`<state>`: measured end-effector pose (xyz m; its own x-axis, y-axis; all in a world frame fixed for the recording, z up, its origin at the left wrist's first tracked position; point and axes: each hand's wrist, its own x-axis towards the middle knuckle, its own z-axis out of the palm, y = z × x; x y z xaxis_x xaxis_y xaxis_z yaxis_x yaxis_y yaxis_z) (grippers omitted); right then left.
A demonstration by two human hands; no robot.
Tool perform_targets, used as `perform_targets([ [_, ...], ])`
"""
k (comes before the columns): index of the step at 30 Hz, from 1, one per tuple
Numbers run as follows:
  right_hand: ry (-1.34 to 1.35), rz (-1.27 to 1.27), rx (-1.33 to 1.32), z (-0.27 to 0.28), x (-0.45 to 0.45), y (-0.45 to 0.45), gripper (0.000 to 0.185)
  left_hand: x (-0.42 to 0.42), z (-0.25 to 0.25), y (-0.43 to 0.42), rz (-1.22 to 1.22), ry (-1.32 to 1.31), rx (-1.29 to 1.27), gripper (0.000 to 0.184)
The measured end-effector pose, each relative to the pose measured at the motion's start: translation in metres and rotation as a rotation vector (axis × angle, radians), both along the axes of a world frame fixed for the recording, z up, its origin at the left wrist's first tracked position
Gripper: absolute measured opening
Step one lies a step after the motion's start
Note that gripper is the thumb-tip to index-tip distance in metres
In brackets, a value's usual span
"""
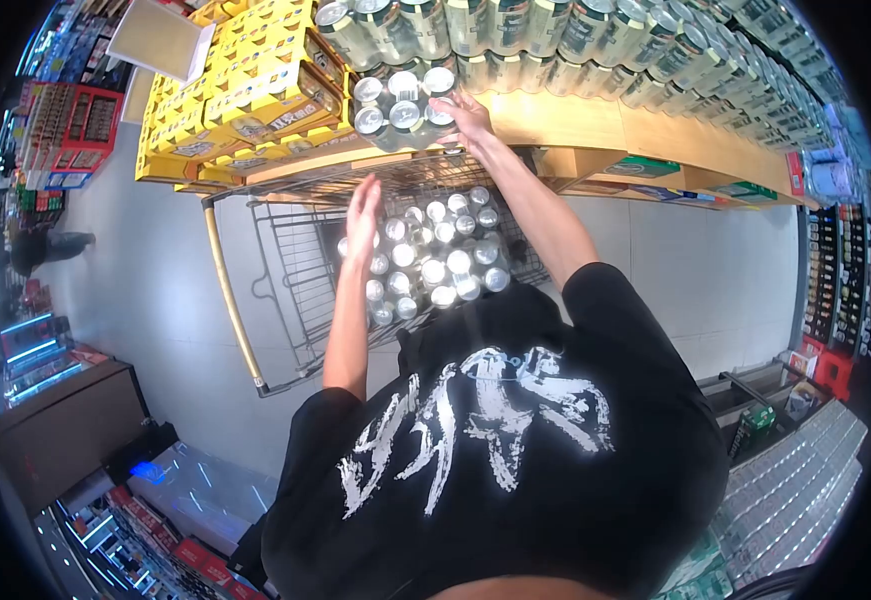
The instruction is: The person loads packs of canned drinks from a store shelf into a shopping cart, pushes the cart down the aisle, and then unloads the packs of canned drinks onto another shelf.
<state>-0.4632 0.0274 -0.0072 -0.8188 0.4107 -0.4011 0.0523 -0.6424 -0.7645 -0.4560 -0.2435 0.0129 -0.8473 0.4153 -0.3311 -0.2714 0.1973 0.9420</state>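
My right hand (467, 118) grips the right end of a shrink-wrapped six-pack of cans (402, 112), its fingers over the can tops. The pack is at the front edge of the wooden shelf, close against the stacked cans behind. Lower and to the left, my left hand (363, 212) holds nothing; its fingers are stretched out, above the wire shopping cart (290, 270). Inside the cart are several packs of silver-topped cans (435, 270), below and between my two arms.
Yellow cartons (245, 95) are stacked left of the six-pack. Rows of cans (575, 40) fill the wooden shelf (565, 125). The cart's yellowish handle (230, 290) stands at the left. A person (50, 245) is in the aisle far left. Packed goods (790, 490) lie at lower right.
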Motion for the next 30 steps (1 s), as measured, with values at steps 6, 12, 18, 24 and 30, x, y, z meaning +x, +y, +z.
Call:
perform_targets([
  [6,0.054,0.044,0.067,-0.010,0.026,-0.016,0.048,-0.054,-0.007,0.030,0.132,-0.148,0.106,0.068],
  [12,0.099,0.058,0.034,-0.004,0.051,-0.029,0.033,-0.080,0.012,0.049,0.075,-0.262,0.133,0.058],
  [18,0.208,0.100,0.045,-0.032,0.060,-0.029,0.045,-0.068,0.018,0.051,0.238,-0.291,0.234,0.049],
  [24,0.218,0.167,0.203,-0.045,0.088,-0.033,0.046,-0.051,-0.016,0.029,0.090,-0.331,0.354,0.047],
  [30,0.184,0.254,0.573,-0.003,0.137,-0.042,0.043,0.026,-0.029,0.002,0.144,-0.469,0.531,0.057],
])
